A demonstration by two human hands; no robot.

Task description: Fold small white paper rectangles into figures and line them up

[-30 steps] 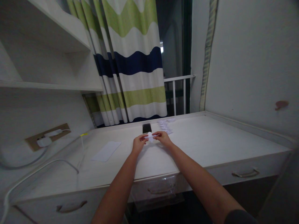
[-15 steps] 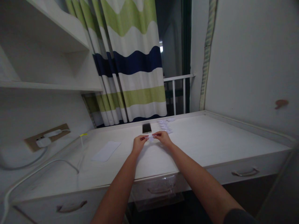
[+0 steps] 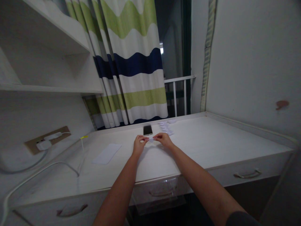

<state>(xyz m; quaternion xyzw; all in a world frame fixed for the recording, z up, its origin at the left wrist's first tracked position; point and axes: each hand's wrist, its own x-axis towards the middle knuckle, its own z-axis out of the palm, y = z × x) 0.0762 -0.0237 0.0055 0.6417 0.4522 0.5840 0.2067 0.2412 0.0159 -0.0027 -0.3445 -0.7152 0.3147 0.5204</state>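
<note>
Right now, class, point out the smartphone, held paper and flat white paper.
Smartphone point(image 3: 147, 130): head view, dark screen.
Held paper point(image 3: 151, 140): head view, visible middle.
Flat white paper point(image 3: 107, 153): head view, upper face.

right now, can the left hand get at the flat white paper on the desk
Probably yes: the flat white paper lies left of the left hand, with nothing visible between them, though that hand appears to hold a small white piece.

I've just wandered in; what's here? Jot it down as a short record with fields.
Left hand: pinching one side of a small white paper
Right hand: pinching its other side
Beyond the hands: dark-screened phone on the desk
Right of phone: white folded pieces
Left of hands: white sheet
Behind desk: striped curtain
</note>
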